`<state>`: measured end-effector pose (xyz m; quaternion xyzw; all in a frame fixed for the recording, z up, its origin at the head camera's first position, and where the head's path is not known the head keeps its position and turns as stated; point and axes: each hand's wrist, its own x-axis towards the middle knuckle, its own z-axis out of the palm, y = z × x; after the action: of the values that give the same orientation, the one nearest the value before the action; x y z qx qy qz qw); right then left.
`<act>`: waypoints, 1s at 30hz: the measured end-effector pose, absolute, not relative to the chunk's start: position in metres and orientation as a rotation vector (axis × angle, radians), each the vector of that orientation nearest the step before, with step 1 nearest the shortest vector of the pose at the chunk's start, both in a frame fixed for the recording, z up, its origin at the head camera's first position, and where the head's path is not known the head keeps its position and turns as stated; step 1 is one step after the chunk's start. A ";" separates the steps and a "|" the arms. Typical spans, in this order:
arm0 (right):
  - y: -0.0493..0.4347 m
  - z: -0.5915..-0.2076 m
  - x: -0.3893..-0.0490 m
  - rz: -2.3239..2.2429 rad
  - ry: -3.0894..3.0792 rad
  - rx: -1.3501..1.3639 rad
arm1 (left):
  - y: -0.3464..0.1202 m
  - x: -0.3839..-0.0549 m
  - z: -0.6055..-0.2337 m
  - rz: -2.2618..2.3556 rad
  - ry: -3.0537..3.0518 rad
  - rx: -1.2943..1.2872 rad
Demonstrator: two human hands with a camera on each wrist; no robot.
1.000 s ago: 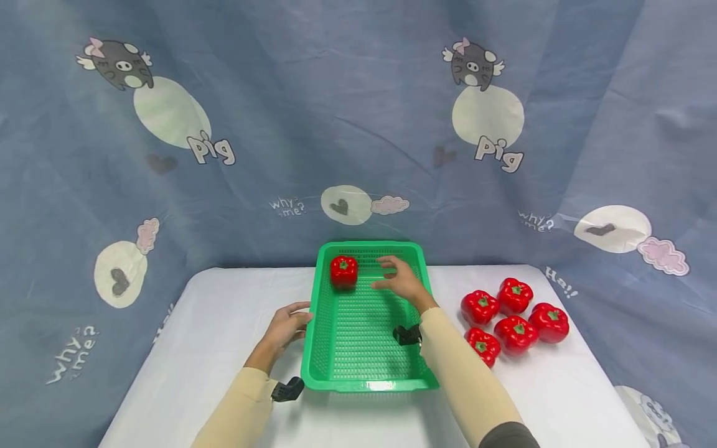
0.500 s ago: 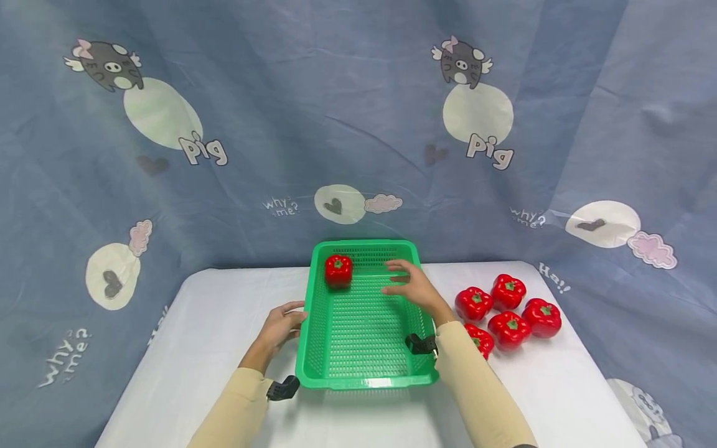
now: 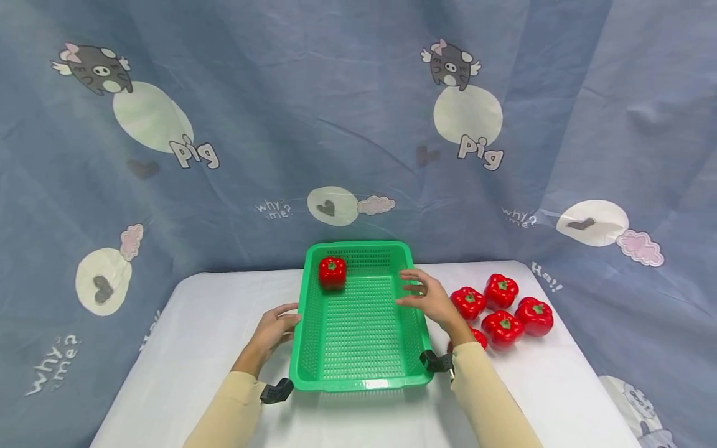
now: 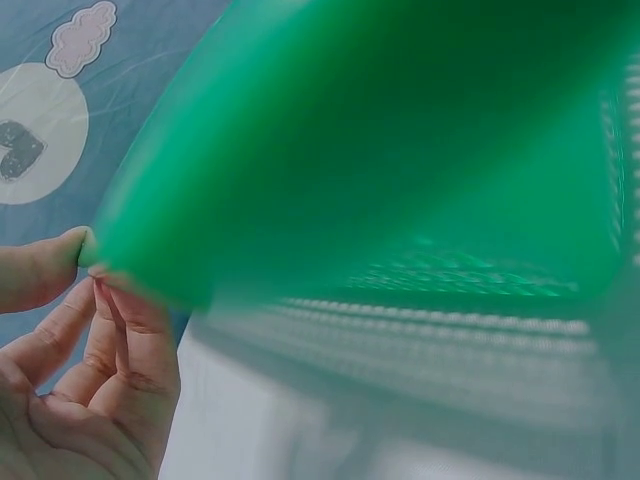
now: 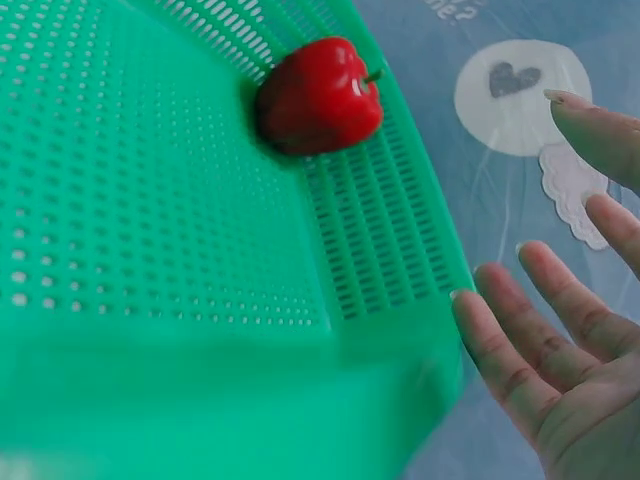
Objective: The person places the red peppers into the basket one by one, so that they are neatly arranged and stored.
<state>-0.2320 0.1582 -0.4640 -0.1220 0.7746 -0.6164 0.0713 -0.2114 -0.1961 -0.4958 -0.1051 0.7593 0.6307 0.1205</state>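
A green plastic basket (image 3: 374,384) with perforated walls sits in the middle of the white table. In its far left corner stands one red bell pepper (image 3: 333,274), stem up. My left hand (image 3: 272,331) pinches the basket's left rim between thumb and fingers, as the left wrist view also shows. Over the basket's right rim hovers my right hand (image 3: 431,300), fingers spread and nothing held. In the right wrist view its fingers (image 5: 505,360) are apart, near the basket's edge.
Several more red bell peppers (image 3: 503,330) lie grouped on the table to the right of the basket, one partly hidden behind the right forearm. A blue patterned cloth (image 3: 358,124) hangs behind the table (image 3: 224,323).
My right hand has moved rightward, from above the basket's inside near the pepper to its right rim. The left hand stays on the left rim. The head view has shifted slightly.
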 end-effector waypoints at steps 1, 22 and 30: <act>0.161 -0.465 -0.230 -1.858 2.333 -0.362 | -0.196 -0.211 -0.496 1.842 2.218 -0.311; 0.210 -0.477 -0.190 -1.923 2.471 -0.138 | -0.198 -0.216 -0.499 1.803 2.217 -0.326; 0.228 -0.486 -0.174 -1.864 2.571 -0.064 | -0.198 -0.217 -0.499 1.797 2.211 -0.340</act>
<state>-0.1739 0.2278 -0.4864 -0.0203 0.8093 -0.5869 -0.0173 -0.2174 -0.1979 -0.4991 -0.1174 0.7634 0.6205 0.1356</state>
